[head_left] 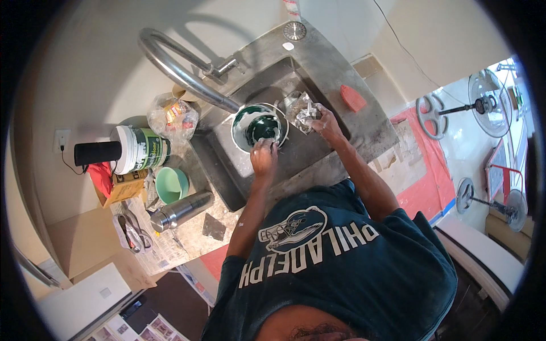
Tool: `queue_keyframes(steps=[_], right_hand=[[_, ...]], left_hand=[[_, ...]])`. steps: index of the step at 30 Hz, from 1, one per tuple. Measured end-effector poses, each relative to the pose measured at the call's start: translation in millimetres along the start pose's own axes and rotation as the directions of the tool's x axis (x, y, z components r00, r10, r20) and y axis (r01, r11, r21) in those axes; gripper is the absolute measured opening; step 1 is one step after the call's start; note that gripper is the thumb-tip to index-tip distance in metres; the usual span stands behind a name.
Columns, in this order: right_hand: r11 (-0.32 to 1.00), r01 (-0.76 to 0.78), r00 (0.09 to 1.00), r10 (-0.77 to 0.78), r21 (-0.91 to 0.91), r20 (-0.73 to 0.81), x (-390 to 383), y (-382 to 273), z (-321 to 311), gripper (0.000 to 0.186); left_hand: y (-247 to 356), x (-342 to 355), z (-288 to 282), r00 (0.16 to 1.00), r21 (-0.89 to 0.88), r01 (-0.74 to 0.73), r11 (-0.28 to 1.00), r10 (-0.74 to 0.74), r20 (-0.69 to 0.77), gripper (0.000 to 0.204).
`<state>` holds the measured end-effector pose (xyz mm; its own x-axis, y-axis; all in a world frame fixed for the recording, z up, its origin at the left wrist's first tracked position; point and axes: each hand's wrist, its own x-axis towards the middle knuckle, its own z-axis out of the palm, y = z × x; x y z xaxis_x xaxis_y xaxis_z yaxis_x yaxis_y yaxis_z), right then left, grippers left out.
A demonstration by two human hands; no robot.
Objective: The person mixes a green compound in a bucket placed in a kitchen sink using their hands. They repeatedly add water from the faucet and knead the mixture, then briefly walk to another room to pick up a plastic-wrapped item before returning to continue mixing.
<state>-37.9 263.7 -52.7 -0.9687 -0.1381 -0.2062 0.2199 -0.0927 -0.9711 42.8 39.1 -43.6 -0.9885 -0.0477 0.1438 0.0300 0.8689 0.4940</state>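
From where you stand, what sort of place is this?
Probably a kitchen or utility area being renovated: there's a sink, a curved faucet and red floor sheeting.

Was brightly lit, threw shadows of the faucet (190, 86) onto the wall (96, 79), glared at far right, bowed toward black edges.

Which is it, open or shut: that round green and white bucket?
Open. No lid covers the round bucket; its dark green inside shows, smeared white, and the left hand is at its near edge.
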Motion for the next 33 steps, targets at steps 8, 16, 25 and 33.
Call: queue_keyframes(steps=[8, 16, 25, 33], right_hand=[[0.845, -0.117, 0.987, 0.155, 0.522, -0.03, -45.4, 19.5, 44.1, 0.033], [0.973, 0.162, 0.976, -0.182, -0.162, -0.119, -81.3, 19.0, 90.1, 0.029], [0.967, -0.008, 0.996, -0.014, -0.253, -0.085, -122.1, 12.6, 111.0, 0.025], [0.967, 0.043, 0.986, -0.082, -0.249, -0.148, -112.2, 11.7, 135.8, 0.026]], left_hand=[[3.7, 1.4, -6.4, 0.999, -0.102, 0.033, 0.994, -0.034, -0.013, 0.025], [7.9, -13.1, -0.5, 0.998, -0.11, 0.053, 0.993, -0.05, 0.024, 0.026], [7.3, -14.4, -3.2, 0.991, -0.167, 0.111, 0.98, -0.096, 0.092, 0.021], [2.3, -13.1, -7.9, 0.972, -0.29, 0.136, 0.947, -0.071, 0.224, 0.02]])
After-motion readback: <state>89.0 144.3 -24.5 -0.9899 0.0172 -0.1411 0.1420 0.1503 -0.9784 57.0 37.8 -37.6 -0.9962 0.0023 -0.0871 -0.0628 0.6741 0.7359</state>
